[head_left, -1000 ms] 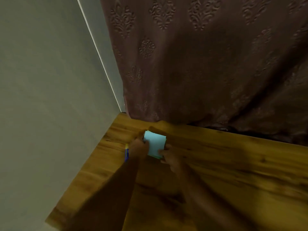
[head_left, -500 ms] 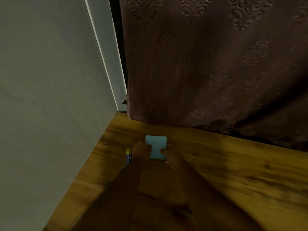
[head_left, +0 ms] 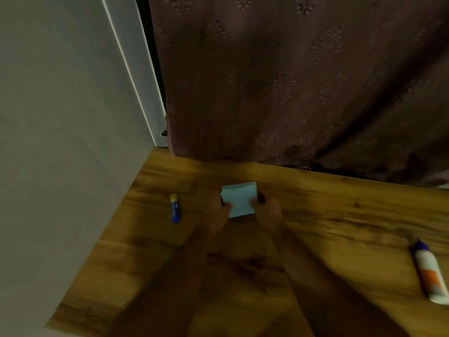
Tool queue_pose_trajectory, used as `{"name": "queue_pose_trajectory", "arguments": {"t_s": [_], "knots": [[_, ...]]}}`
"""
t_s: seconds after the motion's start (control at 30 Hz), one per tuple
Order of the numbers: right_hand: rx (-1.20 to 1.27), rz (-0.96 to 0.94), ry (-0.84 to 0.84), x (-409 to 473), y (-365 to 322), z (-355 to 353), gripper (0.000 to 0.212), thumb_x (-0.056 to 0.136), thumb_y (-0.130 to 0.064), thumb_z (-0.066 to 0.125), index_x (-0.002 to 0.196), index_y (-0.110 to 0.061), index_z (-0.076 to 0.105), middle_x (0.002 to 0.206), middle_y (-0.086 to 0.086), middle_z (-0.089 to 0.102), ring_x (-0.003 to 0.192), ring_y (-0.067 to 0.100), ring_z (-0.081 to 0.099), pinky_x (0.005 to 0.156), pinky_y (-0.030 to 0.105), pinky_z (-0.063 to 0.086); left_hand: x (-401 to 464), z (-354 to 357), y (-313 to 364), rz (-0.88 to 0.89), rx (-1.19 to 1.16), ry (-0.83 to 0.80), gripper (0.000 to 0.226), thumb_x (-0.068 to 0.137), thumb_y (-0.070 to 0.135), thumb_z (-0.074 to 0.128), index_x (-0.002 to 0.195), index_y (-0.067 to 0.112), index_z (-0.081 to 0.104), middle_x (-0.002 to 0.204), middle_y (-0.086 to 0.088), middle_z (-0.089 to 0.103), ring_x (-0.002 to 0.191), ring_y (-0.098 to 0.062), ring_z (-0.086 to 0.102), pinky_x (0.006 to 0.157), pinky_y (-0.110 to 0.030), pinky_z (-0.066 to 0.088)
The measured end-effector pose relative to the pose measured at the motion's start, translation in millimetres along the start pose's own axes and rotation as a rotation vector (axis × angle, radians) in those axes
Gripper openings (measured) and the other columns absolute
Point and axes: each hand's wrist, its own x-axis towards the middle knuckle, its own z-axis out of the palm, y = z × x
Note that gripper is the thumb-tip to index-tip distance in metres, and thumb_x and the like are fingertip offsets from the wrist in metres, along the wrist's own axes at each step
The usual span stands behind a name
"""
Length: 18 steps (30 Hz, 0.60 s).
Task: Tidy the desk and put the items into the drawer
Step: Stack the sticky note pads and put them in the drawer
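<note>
Notepad (head_left: 240,200), likely light and bendy, sits pinched at its side edges by left hand (head_left: 218,210) and right hand (head_left: 267,210) fingers above the desk (head_left: 340,215).

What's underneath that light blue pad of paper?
The wooden desk shows all around the light blue pad, gripped by the left hand and right hand. Anything directly beneath is hidden by the pad.

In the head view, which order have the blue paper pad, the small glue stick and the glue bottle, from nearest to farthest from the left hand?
1. Blue paper pad: gripped by the left hand.
2. Small glue stick: on the desk, to its left.
3. Glue bottle: far right, near the frame edge.
</note>
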Motion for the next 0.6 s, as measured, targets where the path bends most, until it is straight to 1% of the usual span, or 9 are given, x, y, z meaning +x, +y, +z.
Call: {"name": "queue_pose_trajectory", "arguments": {"t_s": [0.07, 0.13, 0.23, 0.33, 0.4, 0.43, 0.53, 0.6], "knots": [[-0.047, -0.093, 0.034, -17, 2, -7, 0.032, 0.096, -0.019, 0.057, 0.125, -0.007, 0.054, 0.118, 0.007, 0.063, 0.102, 0.020, 0.062, 0.072, 0.026, 0.052, -18, 7, -3, 0.055, 0.020, 0.023, 0.044, 0.094, 0.016, 0.058, 0.134, 0.003, 0.042, 0.121, -0.011, 0.055, 0.112, -0.023, 0.056, 0.084, -0.028, 0.046], [-0.140, -0.156, 0.068, -34, 10, -12, 0.035, 0.097, -0.022, 0.055, 0.129, -0.010, 0.053, 0.120, 0.004, 0.062, 0.107, 0.020, 0.061, 0.077, 0.026, 0.050, -33, 11, -8, 0.092, 0.059, 0.002, 0.044, 0.097, 0.018, 0.054, 0.136, 0.006, 0.038, 0.122, -0.009, 0.055, 0.114, -0.022, 0.055, 0.080, -0.023, 0.043], [-0.239, -0.159, 0.078, -56, 30, -15, 0.039, 0.100, -0.025, 0.050, 0.136, -0.011, 0.048, 0.123, 0.004, 0.061, 0.109, 0.020, 0.061, 0.077, 0.024, 0.047, -52, 17, -20, 0.124, 0.140, -0.065, 0.047, 0.099, 0.020, 0.051, 0.141, 0.009, 0.034, 0.129, -0.008, 0.053, 0.118, -0.023, 0.054, 0.085, -0.026, 0.046], [-0.378, -0.088, 0.028, -66, 46, -14, 0.039, 0.102, -0.026, 0.044, 0.138, -0.012, 0.046, 0.121, 0.007, 0.064, 0.103, 0.020, 0.064, 0.079, 0.029, 0.052, -61, 25, -24, 0.129, 0.238, -0.066, 0.045, 0.098, 0.021, 0.052, 0.139, 0.007, 0.037, 0.131, -0.012, 0.054, 0.118, -0.025, 0.055, 0.093, -0.033, 0.047], [-0.367, -0.093, 0.023, -68, 46, -18, 0.038, 0.102, -0.024, 0.043, 0.139, -0.013, 0.046, 0.122, 0.007, 0.064, 0.104, 0.020, 0.064, 0.081, 0.031, 0.053, -63, 27, -19, 0.127, 0.258, -0.050, 0.044, 0.098, 0.022, 0.051, 0.137, 0.007, 0.039, 0.130, -0.012, 0.055, 0.118, -0.025, 0.055, 0.092, -0.033, 0.047], [-0.346, -0.101, 0.031, -69, 45, -22, 0.037, 0.102, -0.024, 0.044, 0.137, -0.012, 0.048, 0.122, 0.008, 0.064, 0.104, 0.021, 0.064, 0.079, 0.029, 0.053, -65, 28, -16, 0.126, 0.259, -0.050, 0.043, 0.098, 0.022, 0.051, 0.137, 0.007, 0.040, 0.130, -0.012, 0.056, 0.117, -0.025, 0.055, 0.090, -0.031, 0.047], [-0.287, -0.106, 0.044, -72, 45, -42, 0.034, 0.101, -0.025, 0.048, 0.133, -0.013, 0.054, 0.120, 0.006, 0.065, 0.099, 0.018, 0.064, 0.066, 0.021, 0.048, -75, 35, -9, 0.150, 0.240, -0.051, 0.044, 0.098, 0.025, 0.052, 0.139, 0.011, 0.041, 0.130, -0.008, 0.056, 0.116, -0.023, 0.056, 0.082, -0.025, 0.044], [-0.230, -0.060, 0.023, -76, 47, -58, 0.037, 0.100, -0.029, 0.050, 0.135, -0.017, 0.054, 0.121, 0.004, 0.064, 0.099, 0.015, 0.062, 0.065, 0.020, 0.048, -81, 43, -7, 0.156, 0.256, -0.058, 0.048, 0.098, 0.030, 0.052, 0.142, 0.014, 0.041, 0.130, -0.006, 0.057, 0.114, -0.023, 0.057, 0.079, -0.025, 0.044]]}}
